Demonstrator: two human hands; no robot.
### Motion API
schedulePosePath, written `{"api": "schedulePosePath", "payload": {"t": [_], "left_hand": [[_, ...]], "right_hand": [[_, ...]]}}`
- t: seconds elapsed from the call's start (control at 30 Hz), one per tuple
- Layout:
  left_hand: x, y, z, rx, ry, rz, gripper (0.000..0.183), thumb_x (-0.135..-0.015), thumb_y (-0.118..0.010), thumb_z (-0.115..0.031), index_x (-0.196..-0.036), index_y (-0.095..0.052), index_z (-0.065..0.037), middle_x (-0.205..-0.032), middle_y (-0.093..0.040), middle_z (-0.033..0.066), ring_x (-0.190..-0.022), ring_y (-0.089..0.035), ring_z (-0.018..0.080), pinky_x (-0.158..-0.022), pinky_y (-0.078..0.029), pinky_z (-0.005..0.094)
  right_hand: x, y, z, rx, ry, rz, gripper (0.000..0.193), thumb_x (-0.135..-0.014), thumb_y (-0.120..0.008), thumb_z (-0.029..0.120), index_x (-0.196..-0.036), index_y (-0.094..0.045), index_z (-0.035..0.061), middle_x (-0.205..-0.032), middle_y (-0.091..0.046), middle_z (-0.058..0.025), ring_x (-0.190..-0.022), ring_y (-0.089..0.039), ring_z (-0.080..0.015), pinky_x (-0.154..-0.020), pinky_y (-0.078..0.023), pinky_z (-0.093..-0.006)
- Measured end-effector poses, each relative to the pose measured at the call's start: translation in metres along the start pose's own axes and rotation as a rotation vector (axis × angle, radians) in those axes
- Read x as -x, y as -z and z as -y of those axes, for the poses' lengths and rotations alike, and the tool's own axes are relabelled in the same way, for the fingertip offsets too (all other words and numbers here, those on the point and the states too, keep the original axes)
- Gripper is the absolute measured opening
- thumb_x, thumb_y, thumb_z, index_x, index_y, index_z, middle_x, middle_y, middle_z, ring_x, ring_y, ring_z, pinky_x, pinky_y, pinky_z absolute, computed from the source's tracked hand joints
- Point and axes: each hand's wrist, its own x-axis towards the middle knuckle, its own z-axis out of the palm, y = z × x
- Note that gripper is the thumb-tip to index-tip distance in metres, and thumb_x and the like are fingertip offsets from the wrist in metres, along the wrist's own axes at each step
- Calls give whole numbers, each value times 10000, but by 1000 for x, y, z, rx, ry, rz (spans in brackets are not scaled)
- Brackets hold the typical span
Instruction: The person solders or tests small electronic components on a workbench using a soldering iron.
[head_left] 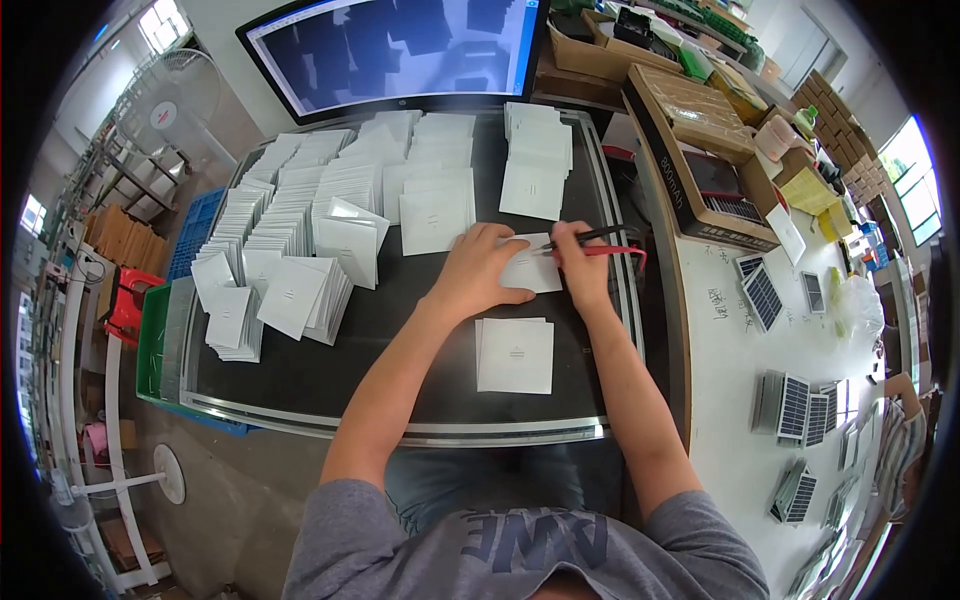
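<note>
On the dark tabletop, a white square panel (540, 272) lies between my two hands. My left hand (478, 270) spreads over its left side, fingers on its upper part and thumb by the lower edge. My right hand (581, 262) is closed around a pair of test probes, one black (600, 232) and one red (610, 250), whose tips point down at the panel's middle. Closer to me lies a small stack of similar white panels (516, 358). Beyond my left hand stands another stack (437, 215), and one more (532, 190) sits beyond the right hand.
Rows of leaning white panels (280, 220) fill the table's left part. A monitor (400, 55) stands at the back. On the right, a white bench (725, 350) carries small dark solar panels (765, 298) and an opened cardboard box (690, 150). A green bin (152, 340) adjoins the left edge.
</note>
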Motion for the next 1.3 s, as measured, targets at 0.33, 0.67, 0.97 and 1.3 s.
{"api": "schedulePosePath", "payload": {"t": [0.33,0.67,0.97,1.3], "left_hand": [[-4,51,-43,202,44,768,681,-766,-738,-482,-1261,-568,-46,-1197,-560,165,-1177,-512,322,-973,-434,383],[-43,-22,-3,-292,11,68,500,-854,-666,-295,-1279,-566,-50,-1392,-464,167,-1306,-418,350,-1030,-386,452],[-8,2,-20,-87,138,95,383,-795,-710,-186,-1159,-649,-86,-1312,-508,186,-1187,-506,357,-995,-418,438],[-10,-11,-14,-279,100,-321,736,-618,-816,-338,-1258,-556,-82,-1261,-488,141,-1179,-457,332,-960,-377,465]], "right_hand": [[-4,15,1,-406,-98,-172,259,-955,-587,268,-824,-558,47,-635,-515,-15,-519,-500,-96,-464,-358,-228],[-6,15,-1,-421,-84,-231,258,-956,-592,284,-838,-544,60,-669,-520,-19,-545,-505,-100,-482,-374,-229],[-2,9,5,-261,-85,-189,290,-941,-607,297,-810,-571,41,-650,-529,-10,-539,-488,-77,-479,-357,-222],[5,10,7,-216,-9,-185,259,-958,-591,281,-817,-567,65,-630,-522,10,-521,-483,-58,-443,-326,-207]]}}
